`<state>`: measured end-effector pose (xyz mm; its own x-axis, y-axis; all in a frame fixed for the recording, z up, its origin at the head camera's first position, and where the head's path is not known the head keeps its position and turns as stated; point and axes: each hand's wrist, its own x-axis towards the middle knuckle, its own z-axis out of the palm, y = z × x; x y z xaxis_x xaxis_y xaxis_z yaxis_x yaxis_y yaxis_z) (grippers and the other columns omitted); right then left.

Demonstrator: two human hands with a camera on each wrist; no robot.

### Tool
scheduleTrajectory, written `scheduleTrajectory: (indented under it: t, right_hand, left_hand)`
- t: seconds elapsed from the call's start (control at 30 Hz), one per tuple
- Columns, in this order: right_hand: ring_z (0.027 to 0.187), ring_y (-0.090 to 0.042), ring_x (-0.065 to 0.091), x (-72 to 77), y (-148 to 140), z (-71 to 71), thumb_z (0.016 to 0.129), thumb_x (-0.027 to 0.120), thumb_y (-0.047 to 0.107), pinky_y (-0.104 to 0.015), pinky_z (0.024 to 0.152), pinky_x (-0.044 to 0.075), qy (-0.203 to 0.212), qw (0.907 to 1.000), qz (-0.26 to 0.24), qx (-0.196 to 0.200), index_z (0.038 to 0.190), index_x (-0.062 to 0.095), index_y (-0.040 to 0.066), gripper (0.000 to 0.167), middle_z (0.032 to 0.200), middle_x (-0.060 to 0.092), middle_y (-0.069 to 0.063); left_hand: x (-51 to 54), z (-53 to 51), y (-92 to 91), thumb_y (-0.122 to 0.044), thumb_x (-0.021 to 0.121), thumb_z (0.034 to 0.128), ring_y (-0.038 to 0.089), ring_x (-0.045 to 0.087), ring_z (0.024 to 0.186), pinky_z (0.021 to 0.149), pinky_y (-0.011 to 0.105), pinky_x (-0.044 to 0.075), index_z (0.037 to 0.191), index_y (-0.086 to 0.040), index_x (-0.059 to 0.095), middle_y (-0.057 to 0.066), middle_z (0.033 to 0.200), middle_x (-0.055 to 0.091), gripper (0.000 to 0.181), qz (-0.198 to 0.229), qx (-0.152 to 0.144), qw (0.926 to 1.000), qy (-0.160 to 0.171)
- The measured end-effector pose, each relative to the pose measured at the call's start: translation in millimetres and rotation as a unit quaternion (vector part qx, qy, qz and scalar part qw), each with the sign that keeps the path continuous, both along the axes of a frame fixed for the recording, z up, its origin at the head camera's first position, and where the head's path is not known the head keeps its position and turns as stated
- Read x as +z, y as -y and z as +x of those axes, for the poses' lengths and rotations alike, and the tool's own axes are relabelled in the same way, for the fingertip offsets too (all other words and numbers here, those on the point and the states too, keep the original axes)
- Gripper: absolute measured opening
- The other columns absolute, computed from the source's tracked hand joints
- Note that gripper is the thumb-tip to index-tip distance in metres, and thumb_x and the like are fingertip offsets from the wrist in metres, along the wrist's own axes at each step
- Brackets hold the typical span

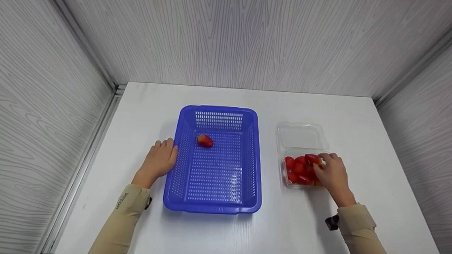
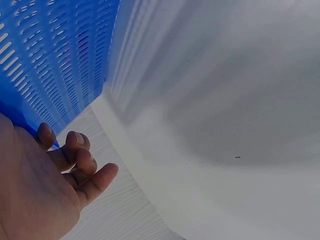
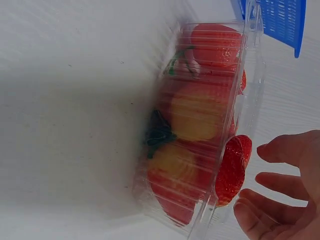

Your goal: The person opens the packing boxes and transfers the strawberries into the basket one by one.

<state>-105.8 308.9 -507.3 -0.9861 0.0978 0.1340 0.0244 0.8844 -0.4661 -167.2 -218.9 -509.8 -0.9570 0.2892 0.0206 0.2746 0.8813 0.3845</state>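
Observation:
A blue perforated basket [image 1: 212, 208] stands on the table, with one strawberry [image 1: 205, 141] lying in its upper left part. My left hand [image 1: 160, 158] holds the basket's left rim, thumb at the edge; in the left wrist view its fingers [image 2: 80, 157] curl loosely by the rim. To the right, a clear plastic box [image 1: 286, 181] is full of strawberries [image 1: 299, 168]. My right hand [image 1: 332, 173] is over the box's right side, its spread fingers around a strawberry [image 3: 231, 172] that sticks up above the rim. A small gap shows between thumb and fruit.
The box's clear lid [image 1: 301, 138] is folded back behind it. The white table [image 1: 237, 240] is bounded by wood-grain panels [image 1: 229, 40] at the back and both sides.

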Motion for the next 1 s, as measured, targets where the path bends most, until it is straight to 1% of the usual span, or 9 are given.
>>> scheduleTrajectory:
  t: [0.17,0.3,0.4,0.5,0.63,0.7,0.77,0.9,1.0]
  right_hand:
    - [0.096,-0.044,0.055,-3.9,0.9,0.6,0.088,0.068,0.009,-0.057,0.083,0.050,0.022,0.9997,-0.006,-0.009,0.114,0.062,-0.010,0.033,0.106,0.058,-0.030]
    - [0.092,-0.043,0.056,-2.8,2.3,1.4,0.088,0.069,0.010,-0.055,0.082,0.051,0.037,0.9990,-0.014,-0.022,0.114,0.062,-0.012,0.034,0.104,0.058,-0.030]
    - [0.090,-0.041,0.057,-0.5,3.4,3.0,0.089,0.069,0.012,-0.055,0.082,0.052,0.056,0.9977,-0.020,-0.032,0.115,0.061,-0.011,0.036,0.102,0.058,-0.030]
    - [0.088,-0.041,0.057,0.7,3.7,4.4,0.090,0.068,0.013,-0.056,0.081,0.052,0.071,0.9966,-0.020,-0.036,0.117,0.059,-0.008,0.036,0.103,0.058,-0.029]
    - [0.088,-0.042,0.059,-0.5,3.4,5.7,0.090,0.068,0.012,-0.057,0.080,0.052,0.070,0.9969,-0.015,-0.032,0.115,0.059,-0.004,0.031,0.104,0.059,-0.029]
    - [0.089,-0.042,0.059,-1.2,3.0,6.1,0.091,0.067,0.013,-0.057,0.080,0.052,0.066,0.9973,-0.014,-0.027,0.114,0.060,-0.003,0.029,0.105,0.059,-0.029]
    - [0.091,-0.043,0.059,-1.3,2.4,6.3,0.092,0.066,0.013,-0.057,0.081,0.052,0.063,0.9976,-0.016,-0.021,0.113,0.062,-0.004,0.027,0.106,0.059,-0.029]
    - [0.090,-0.043,0.058,1.0,0.4,7.2,0.092,0.063,0.009,-0.057,0.081,0.050,0.050,0.9986,-0.016,-0.006,0.110,0.065,-0.009,0.026,0.102,0.060,-0.030]
    - [0.089,-0.044,0.058,4.6,-0.6,8.7,0.090,0.060,0.006,-0.058,0.080,0.048,0.054,0.9983,-0.019,0.007,0.111,0.065,-0.011,0.028,0.101,0.060,-0.031]
  left_hand:
    - [0.3,0.0,-0.1,-0.020,0.035,0.1047,0.036,0.045,0.084,0.076,0.052,0.039,0.105,0.004,0.046,0.017,0.087,0.049,0.027,0.001,-0.002,1.0000,0.000]
    - [0.8,0.0,-0.4,-0.020,0.035,0.1046,0.036,0.045,0.084,0.076,0.052,0.039,0.104,0.004,0.045,0.017,0.087,0.049,0.027,0.004,-0.003,1.0000,0.000]
    - [1.2,0.3,-0.5,-0.021,0.035,0.1046,0.035,0.045,0.083,0.075,0.051,0.039,0.105,0.004,0.046,0.017,0.087,0.048,0.027,0.005,0.000,1.0000,0.003]
    - [1.0,0.2,-0.2,-0.020,0.035,0.1047,0.034,0.044,0.081,0.074,0.050,0.039,0.103,0.004,0.046,0.016,0.085,0.048,0.026,0.004,0.000,1.0000,0.001]
    - [0.1,-0.7,0.3,-0.020,0.035,0.1046,0.033,0.042,0.078,0.072,0.049,0.038,0.101,0.003,0.045,0.014,0.082,0.047,0.025,0.001,-0.001,1.0000,-0.007]
    - [-0.3,-0.8,0.7,-0.020,0.035,0.1047,0.033,0.042,0.078,0.071,0.049,0.038,0.101,0.002,0.045,0.014,0.082,0.046,0.025,0.000,-0.001,1.0000,-0.007]
    - [-0.5,-0.8,0.8,-0.020,0.035,0.1047,0.033,0.042,0.078,0.072,0.049,0.038,0.101,0.002,0.045,0.014,0.082,0.046,0.025,0.001,0.000,1.0000,-0.005]
    - [-0.7,-0.3,0.6,-0.021,0.035,0.1049,0.033,0.043,0.079,0.073,0.049,0.038,0.102,0.002,0.046,0.014,0.083,0.046,0.026,0.003,-0.001,1.0000,-0.003]
    - [-0.4,0.4,0.6,-0.021,0.035,0.1049,0.034,0.043,0.080,0.074,0.049,0.038,0.102,0.002,0.046,0.015,0.084,0.047,0.026,0.005,-0.001,1.0000,-0.001]
